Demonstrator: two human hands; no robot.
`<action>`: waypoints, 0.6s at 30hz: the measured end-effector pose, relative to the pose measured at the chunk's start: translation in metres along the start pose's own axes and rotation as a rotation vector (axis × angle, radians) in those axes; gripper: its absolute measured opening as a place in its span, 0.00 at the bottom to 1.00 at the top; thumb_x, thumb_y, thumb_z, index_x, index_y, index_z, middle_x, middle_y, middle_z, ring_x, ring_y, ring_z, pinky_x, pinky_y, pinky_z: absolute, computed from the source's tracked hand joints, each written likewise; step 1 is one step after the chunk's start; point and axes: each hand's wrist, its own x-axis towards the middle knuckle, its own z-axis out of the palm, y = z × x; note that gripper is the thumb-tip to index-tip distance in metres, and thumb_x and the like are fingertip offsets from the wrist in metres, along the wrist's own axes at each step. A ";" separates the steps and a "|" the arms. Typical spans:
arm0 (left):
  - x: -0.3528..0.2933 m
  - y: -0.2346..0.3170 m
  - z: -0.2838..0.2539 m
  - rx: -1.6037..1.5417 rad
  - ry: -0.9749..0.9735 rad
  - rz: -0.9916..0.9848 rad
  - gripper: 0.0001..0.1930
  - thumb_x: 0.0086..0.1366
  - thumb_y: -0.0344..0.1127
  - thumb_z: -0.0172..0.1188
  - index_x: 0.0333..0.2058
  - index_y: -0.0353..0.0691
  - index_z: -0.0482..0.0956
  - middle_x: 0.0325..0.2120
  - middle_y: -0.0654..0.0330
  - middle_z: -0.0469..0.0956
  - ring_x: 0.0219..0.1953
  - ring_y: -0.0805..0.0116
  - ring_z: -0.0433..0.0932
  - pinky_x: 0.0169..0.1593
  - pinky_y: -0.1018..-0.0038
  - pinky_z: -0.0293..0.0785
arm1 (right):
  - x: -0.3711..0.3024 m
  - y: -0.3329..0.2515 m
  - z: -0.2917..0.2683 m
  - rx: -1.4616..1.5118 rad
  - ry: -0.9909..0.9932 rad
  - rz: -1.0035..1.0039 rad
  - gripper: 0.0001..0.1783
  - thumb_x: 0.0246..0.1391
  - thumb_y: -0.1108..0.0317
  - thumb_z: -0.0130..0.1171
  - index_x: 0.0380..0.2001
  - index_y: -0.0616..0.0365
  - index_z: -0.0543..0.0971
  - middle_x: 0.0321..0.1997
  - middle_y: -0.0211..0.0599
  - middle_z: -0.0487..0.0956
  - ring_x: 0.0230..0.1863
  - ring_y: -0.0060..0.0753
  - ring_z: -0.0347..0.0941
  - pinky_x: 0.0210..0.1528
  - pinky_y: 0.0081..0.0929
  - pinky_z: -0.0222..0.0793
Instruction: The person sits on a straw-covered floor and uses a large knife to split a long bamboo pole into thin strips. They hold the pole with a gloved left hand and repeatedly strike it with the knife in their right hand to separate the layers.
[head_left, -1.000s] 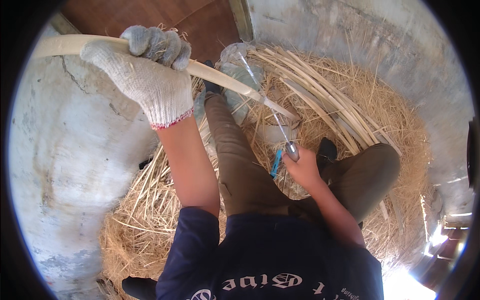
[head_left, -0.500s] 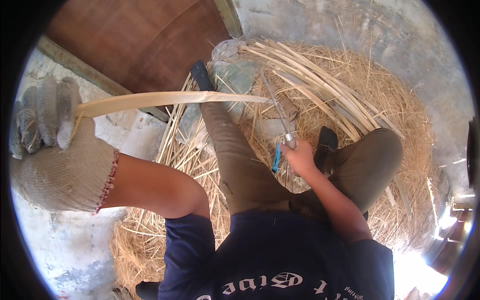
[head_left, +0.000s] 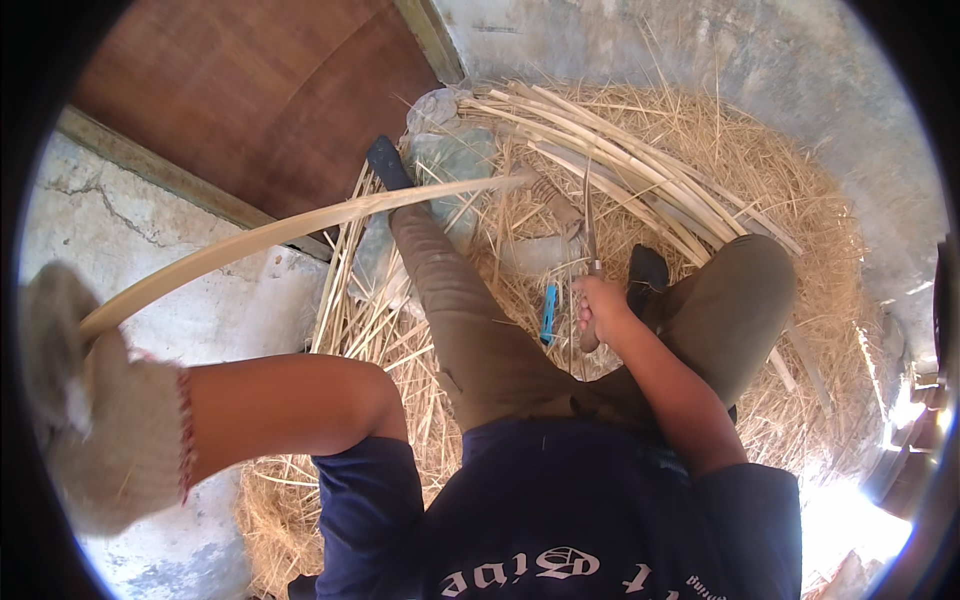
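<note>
My left hand (head_left: 75, 400), in a knitted glove with a red-edged cuff, is far out at the left, closed and somewhat blurred. It grips one end of a long pale bamboo strip (head_left: 270, 232), which arches over my outstretched leg toward the middle. My bare right hand (head_left: 602, 312) is wrapped round the wooden handle of a knife (head_left: 590, 225). The knife's long narrow blade points away from me, to the right of the strip's far end and apart from it. Close by my right hand is a narrow blue object (head_left: 548, 313) whose kind I cannot tell.
Long split bamboo strips (head_left: 640, 165) lie across a heap of thin shavings (head_left: 820, 260). More strips (head_left: 345, 250) lie beside my outstretched leg (head_left: 450, 280). A brown panel (head_left: 250, 100) and grey walls (head_left: 780, 70) close in the space.
My left hand has moved down and toward the left, drawing the bamboo strip with it and bending it more. The knife blade has swung right, away from the strip's end.
</note>
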 end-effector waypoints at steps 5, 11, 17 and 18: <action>-0.029 -0.078 0.000 -0.072 0.161 -0.155 0.30 0.71 0.66 0.51 0.18 0.51 0.65 0.11 0.69 0.60 0.12 0.76 0.57 0.13 0.79 0.52 | -0.014 -0.012 -0.006 0.132 -0.044 0.001 0.09 0.56 0.66 0.62 0.35 0.58 0.74 0.23 0.30 0.65 0.16 0.27 0.59 0.19 0.35 0.59; -0.097 -0.226 -0.021 0.019 0.491 -0.395 0.40 0.63 0.84 0.41 0.15 0.51 0.61 0.10 0.71 0.52 0.12 0.74 0.51 0.15 0.76 0.48 | -0.030 -0.021 0.005 0.154 -0.175 0.080 0.10 0.56 0.67 0.62 0.28 0.52 0.70 0.20 0.27 0.64 0.16 0.25 0.59 0.18 0.33 0.57; -0.097 -0.243 -0.032 -0.184 0.489 -0.522 0.42 0.63 0.85 0.34 0.17 0.48 0.61 0.11 0.67 0.54 0.14 0.70 0.52 0.19 0.72 0.47 | -0.037 -0.016 0.006 0.100 -0.246 0.069 0.12 0.55 0.66 0.63 0.26 0.51 0.69 0.19 0.28 0.64 0.15 0.25 0.59 0.17 0.33 0.57; -0.095 -0.252 -0.030 -0.071 0.664 -0.469 0.42 0.63 0.85 0.33 0.17 0.47 0.61 0.11 0.67 0.54 0.14 0.70 0.52 0.19 0.72 0.47 | -0.036 -0.016 0.005 0.101 -0.254 0.081 0.12 0.55 0.67 0.63 0.27 0.51 0.68 0.19 0.28 0.64 0.15 0.25 0.59 0.17 0.33 0.56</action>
